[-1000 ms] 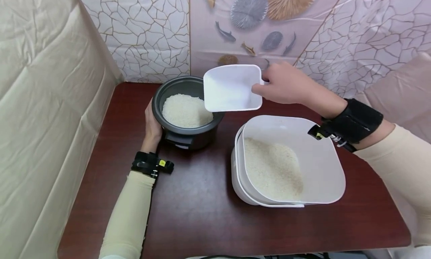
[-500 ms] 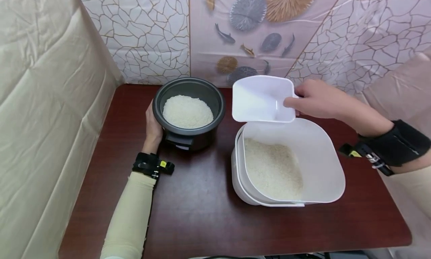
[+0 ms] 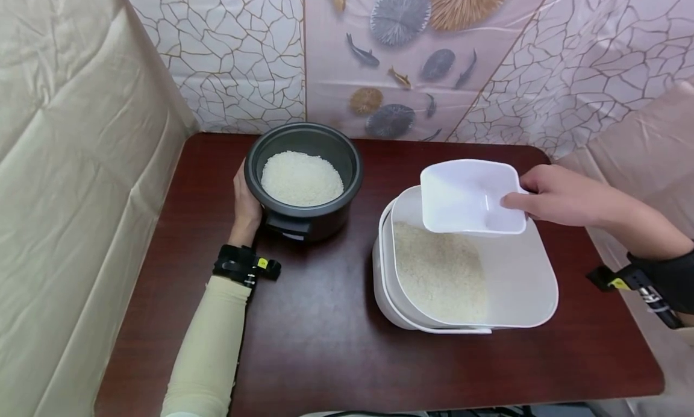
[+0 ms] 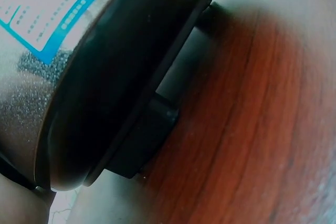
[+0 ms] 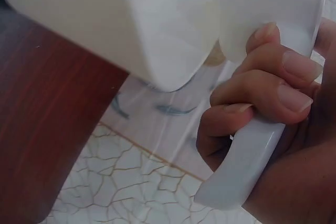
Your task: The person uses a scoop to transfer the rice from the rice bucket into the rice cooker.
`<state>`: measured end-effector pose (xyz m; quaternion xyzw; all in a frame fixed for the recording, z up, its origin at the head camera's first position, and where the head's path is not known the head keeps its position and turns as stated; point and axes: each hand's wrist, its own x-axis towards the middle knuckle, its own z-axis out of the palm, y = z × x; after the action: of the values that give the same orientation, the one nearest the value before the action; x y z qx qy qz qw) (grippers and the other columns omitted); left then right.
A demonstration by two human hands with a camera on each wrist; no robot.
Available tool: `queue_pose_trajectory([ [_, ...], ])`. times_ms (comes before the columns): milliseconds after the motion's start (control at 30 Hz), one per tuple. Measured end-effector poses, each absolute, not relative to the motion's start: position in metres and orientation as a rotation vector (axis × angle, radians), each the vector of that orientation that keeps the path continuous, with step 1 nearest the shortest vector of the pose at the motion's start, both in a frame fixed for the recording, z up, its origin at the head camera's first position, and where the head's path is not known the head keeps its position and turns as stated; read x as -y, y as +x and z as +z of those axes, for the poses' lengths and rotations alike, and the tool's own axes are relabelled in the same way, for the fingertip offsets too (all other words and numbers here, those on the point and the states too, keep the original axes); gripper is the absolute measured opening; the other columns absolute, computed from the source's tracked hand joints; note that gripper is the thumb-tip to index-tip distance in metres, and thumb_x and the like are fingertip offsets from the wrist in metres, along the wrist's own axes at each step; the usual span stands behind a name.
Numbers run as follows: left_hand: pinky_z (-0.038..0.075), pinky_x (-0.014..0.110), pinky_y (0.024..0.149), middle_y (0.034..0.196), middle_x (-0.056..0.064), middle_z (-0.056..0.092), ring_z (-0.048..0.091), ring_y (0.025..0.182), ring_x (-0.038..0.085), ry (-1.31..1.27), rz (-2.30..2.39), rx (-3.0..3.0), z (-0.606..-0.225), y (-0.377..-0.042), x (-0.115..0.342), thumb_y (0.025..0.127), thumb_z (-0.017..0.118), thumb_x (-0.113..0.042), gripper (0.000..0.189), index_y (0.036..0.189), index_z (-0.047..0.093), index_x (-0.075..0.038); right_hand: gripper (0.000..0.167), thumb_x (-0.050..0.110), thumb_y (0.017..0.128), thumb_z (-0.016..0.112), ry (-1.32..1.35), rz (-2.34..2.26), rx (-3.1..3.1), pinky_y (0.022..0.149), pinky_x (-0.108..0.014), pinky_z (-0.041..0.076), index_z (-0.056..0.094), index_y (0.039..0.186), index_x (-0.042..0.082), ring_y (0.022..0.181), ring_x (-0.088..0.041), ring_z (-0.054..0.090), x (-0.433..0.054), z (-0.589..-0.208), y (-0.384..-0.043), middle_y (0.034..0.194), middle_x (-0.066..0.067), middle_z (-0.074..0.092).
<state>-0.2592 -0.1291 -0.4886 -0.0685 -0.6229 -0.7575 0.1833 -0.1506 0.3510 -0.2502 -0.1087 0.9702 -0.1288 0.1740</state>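
Observation:
A white scoop (image 3: 472,197), tilted, with no rice showing inside, is gripped by its handle in my right hand (image 3: 558,194). In the right wrist view, several fingers (image 5: 257,90) curl round the scoop handle (image 5: 239,174). The scoop hangs over the far part of a white rice bin (image 3: 520,284), above rice (image 3: 441,278). My left hand (image 3: 246,209) rests against the left side of a dark rice cooker (image 3: 325,224), fingers lying along its wall and partly hidden. White rice (image 3: 302,179) is heaped in the cooker's pot.
Both containers stand on a dark red wooden table (image 3: 320,320), the bin right of the cooker. Patterned sheeting (image 3: 238,55) hangs behind the table, and a pale quilted cover (image 3: 81,194) lines the left side. Cables (image 3: 374,413) show below the front edge.
The right hand has carried the scoop from over the cooker rightward and down, to above the rice bin. The left hand stays at the cooker's side.

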Motion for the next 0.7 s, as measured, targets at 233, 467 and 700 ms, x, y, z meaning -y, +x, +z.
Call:
queue_pose_trajectory([
  [233, 0.043, 0.035, 0.114, 0.129, 0.005, 0.072, 0.060, 0.127, 0.021, -0.194, -2.153, 1.734, -0.489, -0.260, 0.128, 0.118, 0.032, -0.030, 0.047, 0.134, 0.073, -0.013, 0.035, 0.023, 0.101, 0.069, -0.324, -0.331, -2.725, 0.050, -0.026, 0.031, 0.062, 0.069, 0.012, 0.051, -0.008, 0.032, -0.361, -0.261, -0.146, 0.056, 0.006, 0.038],
  [467, 0.044, 0.035, 0.113, 0.130, 0.003, 0.072, 0.060, 0.127, 0.019, -0.168, -2.166, 1.728, -0.489, -0.259, 0.128, 0.118, 0.031, -0.028, 0.047, 0.135, 0.072, -0.013, 0.032, 0.025, 0.101, 0.068, -0.358, -0.256, -2.711, 0.053, -0.027, 0.033, 0.065, 0.072, 0.013, 0.054, -0.008, 0.036, -0.358, -0.268, -0.149, 0.059, 0.007, 0.040],
  [700, 0.045, 0.033, 0.111, 0.125, 0.001, 0.073, 0.062, 0.123, 0.018, -0.170, -2.160, 1.721, -0.488, -0.259, 0.128, 0.118, 0.032, -0.026, 0.046, 0.131, 0.074, -0.013, 0.032, 0.026, 0.101, 0.070, -0.426, -0.162, -2.712, 0.055, -0.028, 0.037, 0.065, 0.072, 0.014, 0.057, -0.010, 0.044, -0.356, -0.271, -0.145, 0.061, 0.007, 0.050],
])
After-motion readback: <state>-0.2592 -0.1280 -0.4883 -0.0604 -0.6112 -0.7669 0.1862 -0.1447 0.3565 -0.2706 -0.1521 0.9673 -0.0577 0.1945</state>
